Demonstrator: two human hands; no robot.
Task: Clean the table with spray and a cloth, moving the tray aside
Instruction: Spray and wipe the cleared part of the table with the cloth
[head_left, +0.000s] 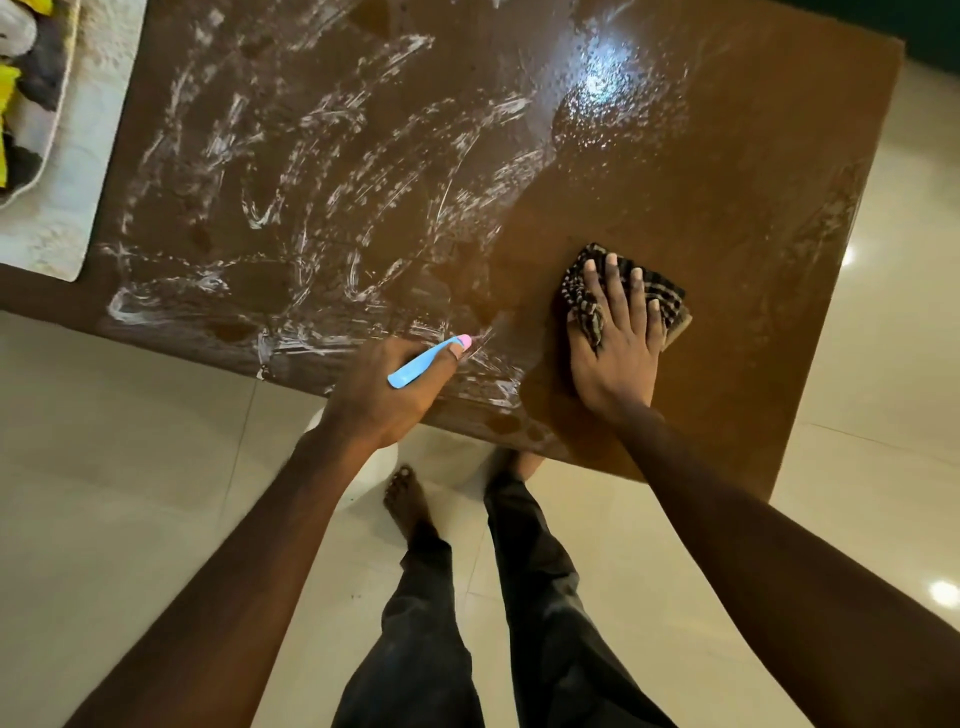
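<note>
Cloth (579, 304) under flat right hand (615, 358)

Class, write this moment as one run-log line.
left hand: grips spray | right hand: presses cloth on table | foam: streaks left half

The brown wooden table top (727, 156) carried smeared white foam streaks (311, 130) over its left half, while its right side showed a plainer, warmer brown. The folded cloth (671, 297) was checked in black and cream. The plastic spray head (415, 366) was light blue with a pink nozzle (464, 340). The glossy floor tiles (130, 441) were cream. The trousers (426, 649) were dark grey.
</note>
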